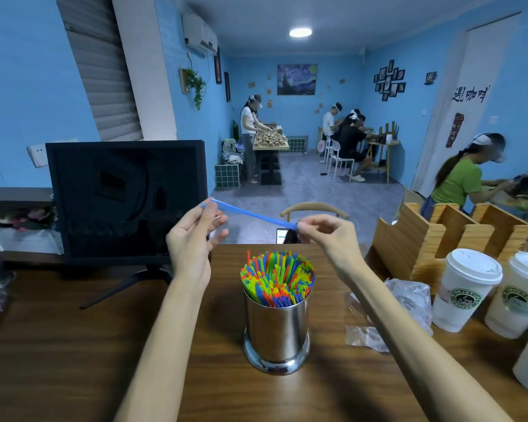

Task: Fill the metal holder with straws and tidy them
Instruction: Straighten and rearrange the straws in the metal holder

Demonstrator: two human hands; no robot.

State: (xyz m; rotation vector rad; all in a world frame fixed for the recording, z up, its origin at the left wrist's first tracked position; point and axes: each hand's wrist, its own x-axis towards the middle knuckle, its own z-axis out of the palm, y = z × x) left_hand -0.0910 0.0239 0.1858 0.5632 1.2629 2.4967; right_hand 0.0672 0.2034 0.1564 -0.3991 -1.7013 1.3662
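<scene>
Two hands are holding one blue straw (pixel 252 214) in the air above the holder (pixel 276 330), well clear of the bundle below. The left hand (pixel 192 239) is pinching the straw's higher end between thumb and fingertips, with the other fingers spread loosely; the right hand (pixel 326 236) is pinching the lower end, its fingers curled round it. The straw is slanting down from left to right.

The holder is standing upright on the wooden table (pixel 73 345), near the middle of the tabletop and well back from the near edge. It is packed with coloured straws (pixel 277 278), whose tips are fanning out past the rim, and one red tip is sticking up higher on the left side.

Bare tabletop is lying open to the left of the holder, up to the monitor (pixel 125 199) and its stand. To the right, a crumpled plastic wrapper (pixel 409 300) is lying near the holder, with two lidded paper cups (pixel 467 287) and a wooden organizer (pixel 439 236) beyond it.
</scene>
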